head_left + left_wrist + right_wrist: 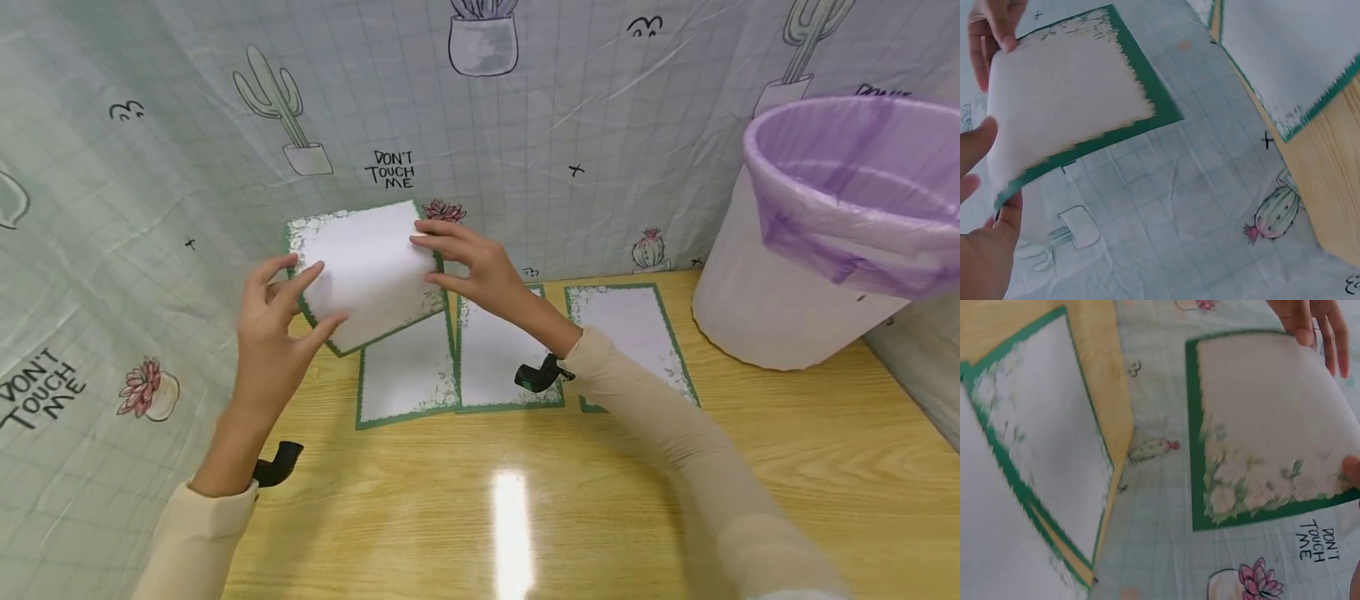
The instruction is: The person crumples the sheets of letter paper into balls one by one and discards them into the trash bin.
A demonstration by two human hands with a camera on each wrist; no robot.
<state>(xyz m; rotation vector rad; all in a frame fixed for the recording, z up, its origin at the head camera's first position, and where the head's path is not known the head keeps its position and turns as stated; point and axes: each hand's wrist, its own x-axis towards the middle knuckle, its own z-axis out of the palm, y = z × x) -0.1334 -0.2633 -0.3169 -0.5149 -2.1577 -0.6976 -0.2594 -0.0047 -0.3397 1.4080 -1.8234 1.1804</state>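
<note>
A white sheet of paper with a green border and floral corners is held up off the table, slightly bowed. My left hand grips its left edge, thumb on the face and fingertips partly behind in the left wrist view. At the opposite edge, my right hand pinches the same sheet. Three similar bordered sheets lie on the table: a left one, partly hidden by the raised sheet, a middle one whose upper part my right hand covers, and a right one partly behind my sleeve.
A white bin lined with a purple bag stands at the right rear of the wooden table. A cactus-print curtain hangs behind the table and along its left side.
</note>
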